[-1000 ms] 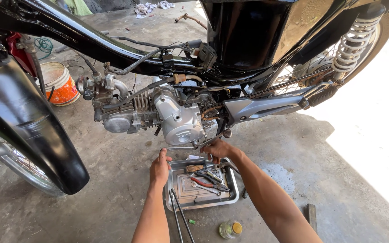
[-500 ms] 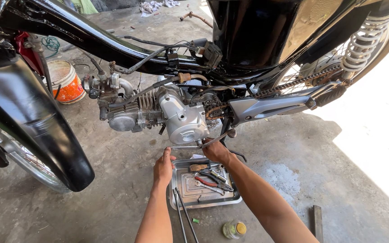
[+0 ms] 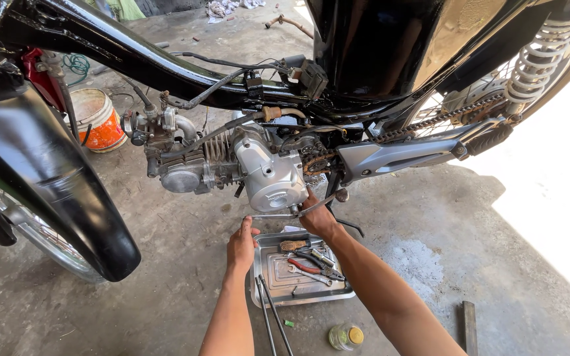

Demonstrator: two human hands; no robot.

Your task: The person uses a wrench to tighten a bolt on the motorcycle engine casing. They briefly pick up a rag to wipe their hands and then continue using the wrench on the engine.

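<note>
Small glass jar with yellow lid (image 3: 346, 337) sat nearest, standing on concrete, contents unclear. Behind it, shallow steel tray (image 3: 278, 277): red-handled pliers (image 3: 306, 267), wrenches, small bits. Left hand (image 3: 241, 245) gripped tray's left rim, fingers curled. Right hand (image 3: 316, 217) closed around thin metal rod (image 3: 277, 215) under silver engine side cover (image 3: 273, 178). Cover looked mounted; job judged early. Farther off: orange plastic bucket (image 3: 97, 120), contents hidden.

The bike frame (image 3: 133, 56) is shiny black. The engine (image 3: 268, 175) is silver grey. The tray (image 3: 278, 277) is silver too, and the pliers (image 3: 305, 267) in it have red handles. The bucket (image 3: 94, 118) is orange and white. The chain (image 3: 430, 125) is rusty brown. The spring (image 3: 536, 59) is white. The floor (image 3: 430, 264) is grey. The little jar (image 3: 346, 337) has a yellow lid.
</note>
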